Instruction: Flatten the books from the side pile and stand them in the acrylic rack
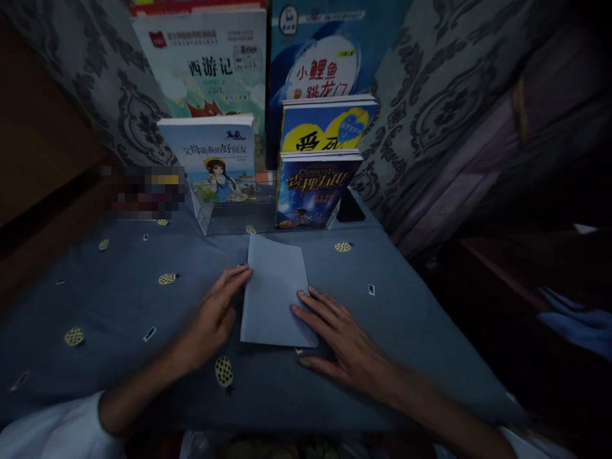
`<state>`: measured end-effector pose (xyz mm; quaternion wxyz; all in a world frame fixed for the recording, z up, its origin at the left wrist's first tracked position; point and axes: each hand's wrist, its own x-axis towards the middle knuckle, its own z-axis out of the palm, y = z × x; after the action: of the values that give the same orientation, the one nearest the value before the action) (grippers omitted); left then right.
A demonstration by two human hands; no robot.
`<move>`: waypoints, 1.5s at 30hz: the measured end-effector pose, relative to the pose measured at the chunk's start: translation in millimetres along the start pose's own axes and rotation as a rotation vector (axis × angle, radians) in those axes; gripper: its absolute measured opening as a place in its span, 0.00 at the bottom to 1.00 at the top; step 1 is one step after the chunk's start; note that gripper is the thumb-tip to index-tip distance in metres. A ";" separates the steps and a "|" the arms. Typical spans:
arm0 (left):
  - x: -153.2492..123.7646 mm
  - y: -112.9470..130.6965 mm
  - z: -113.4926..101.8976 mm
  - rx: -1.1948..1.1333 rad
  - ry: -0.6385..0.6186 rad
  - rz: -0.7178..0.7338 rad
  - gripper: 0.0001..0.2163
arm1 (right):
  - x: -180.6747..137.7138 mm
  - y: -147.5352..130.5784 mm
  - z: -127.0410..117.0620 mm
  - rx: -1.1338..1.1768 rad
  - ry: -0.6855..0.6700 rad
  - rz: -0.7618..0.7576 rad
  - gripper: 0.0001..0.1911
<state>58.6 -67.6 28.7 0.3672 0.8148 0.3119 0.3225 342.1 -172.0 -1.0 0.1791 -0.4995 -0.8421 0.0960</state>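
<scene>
Presently the sheet (275, 293) lies flat at the middle of the counter (430, 331), on a grey-blue cloth (119, 287) printed with small yellow motifs, its long side running near to far.

Hands: the left hand (215, 319) is spread and holds nothing; its fingertips meet the sheet's left edge. The right hand (344, 344) is likewise spread flat, palm down, fingertips pressing the near right part of the sheet.

Risks, as judged: the cloth is soft and loose, so pressure from one side alone could slide or skew the sheet, or ruck the cloth beneath it. The far edge sits slightly raised and uneven; a careless press there could set a crooked crease. Light is poor, which makes edge alignment hard to check.

Condition: pale grey, plain, unmarked, rectangular. Whether it is one layer or folded double cannot be told.

Surroundings: just beyond the far edge, books (313, 188) stand upright, one in a clear stand (203, 213). A patterned curtain (430, 95) hangs far right.
</scene>
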 end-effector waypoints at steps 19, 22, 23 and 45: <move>47.5 41.6 -15.6 -0.047 0.033 -0.137 0.11 | 30.5 9.4 -33.5 0.592 0.414 0.176 0.14; 61.4 49.2 -13.4 -0.227 0.133 -0.186 0.17 | 49.8 9.0 -28.5 0.774 0.404 0.343 0.18; 66.2 50.5 -13.4 -0.291 0.158 -0.204 0.20 | 56.5 8.6 -27.2 0.828 0.412 0.363 0.19; 69.5 -20.1 -16.8 0.424 -0.083 -0.319 0.05 | 96.5 30.2 -20.4 0.242 0.119 0.558 0.08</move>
<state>82.0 1.6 42.0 0.2472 0.8266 0.4815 0.1544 332.4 -73.3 27.3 0.2531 -0.6911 -0.6431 0.2115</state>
